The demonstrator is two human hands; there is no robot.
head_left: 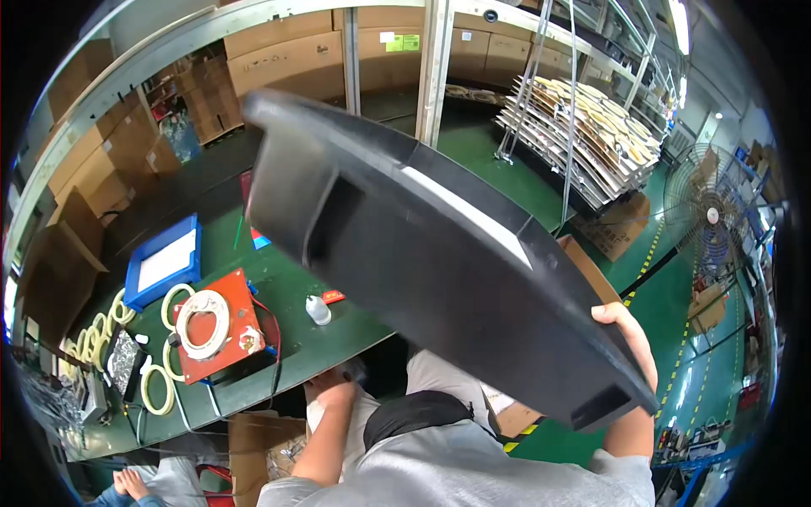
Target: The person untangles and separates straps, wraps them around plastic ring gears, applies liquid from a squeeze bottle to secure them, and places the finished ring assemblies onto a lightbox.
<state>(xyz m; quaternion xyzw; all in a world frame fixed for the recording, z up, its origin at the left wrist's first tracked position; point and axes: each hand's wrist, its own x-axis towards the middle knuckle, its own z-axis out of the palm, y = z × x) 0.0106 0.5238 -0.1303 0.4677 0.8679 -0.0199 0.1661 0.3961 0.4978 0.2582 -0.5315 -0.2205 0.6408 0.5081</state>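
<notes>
A large, long black plastic housing (422, 270) fills the middle of the view, held up at a slant above the workbench. My right hand (629, 334) grips its lower right end, thumb over the edge and the other fingers mostly behind it. The housing has a recess at each end and a white strip along its upper side. My left hand (336, 387) is low by my lap near the bench edge, apart from the housing; its fingers are blurred and partly hidden. Nearest to it on the bench is a small white bottle (318, 310).
The green workbench (291, 363) carries a red plate (224, 355) with a white ring, a blue tray (197, 253) and several cream rings (157, 389). A stack of panels (583, 139) stands at back right, a fan (712, 214) at far right. Another person's hands (131, 483) show lower left.
</notes>
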